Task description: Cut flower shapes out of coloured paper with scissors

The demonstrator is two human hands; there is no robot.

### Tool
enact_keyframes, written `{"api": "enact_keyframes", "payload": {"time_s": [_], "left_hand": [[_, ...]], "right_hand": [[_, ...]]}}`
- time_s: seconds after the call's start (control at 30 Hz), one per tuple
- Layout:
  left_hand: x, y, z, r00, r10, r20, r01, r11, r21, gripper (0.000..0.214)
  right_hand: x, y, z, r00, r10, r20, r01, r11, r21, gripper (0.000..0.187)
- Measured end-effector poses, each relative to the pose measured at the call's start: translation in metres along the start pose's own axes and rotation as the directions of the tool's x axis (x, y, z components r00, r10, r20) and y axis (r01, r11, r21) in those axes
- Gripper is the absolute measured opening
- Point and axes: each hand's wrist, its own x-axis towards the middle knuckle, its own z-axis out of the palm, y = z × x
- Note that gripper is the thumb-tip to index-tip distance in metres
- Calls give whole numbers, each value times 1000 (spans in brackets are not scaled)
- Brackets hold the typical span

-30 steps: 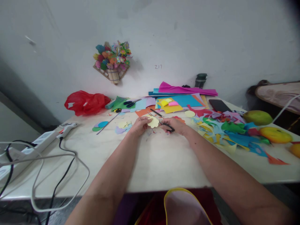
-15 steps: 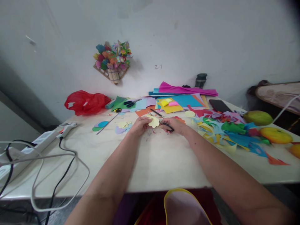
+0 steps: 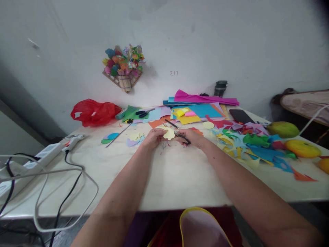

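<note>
Between my hands is a pale yellow paper flower with a scalloped edge. My left hand pinches it by its left side. My right hand is closed on a pair of black-handled scissors, whose blades lie at the flower's right edge. Tiny paper snippets are scattered on the table below. To the left lie several cut paper flowers in yellow and lilac, and green and blue paper circles. A pale yellow circle and a red-orange paper piece are behind my right hand.
Colourful paper scraps are heaped on the right near mangoes and a phone. Paper sheets and a second pair of scissors lie at the back. A red plastic bag, power strip and loose cables are left.
The yellow flower has turned very slightly between my fingers, and the scissors have shifted a little with my right hand. Everything else looks the same.
</note>
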Motion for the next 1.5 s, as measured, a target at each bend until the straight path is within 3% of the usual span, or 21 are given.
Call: {"api": "enact_keyframes", "payload": {"time_s": [0.43,0.63,0.93,1.5], "left_hand": [[0,1,0,1000,-6,-6,6,1000,0,21],[-1,1,0,1000,-4,-6,4,1000,-2,20],[-2,2,1,1000,4,-12,-4,1000,1,18],[-2,2,1,1000,14,-4,-14,999,36,19]], "right_hand": [[-1,-1,0,1000,-31,-6,30,996,-82,21],[-1,-2,-1,999,26,24,-25,999,-36,13],[-7,-7,2,1000,12,29,-7,987,-158,14],[-9,-11,4,999,8,50,-3,993,-115,14]]}}
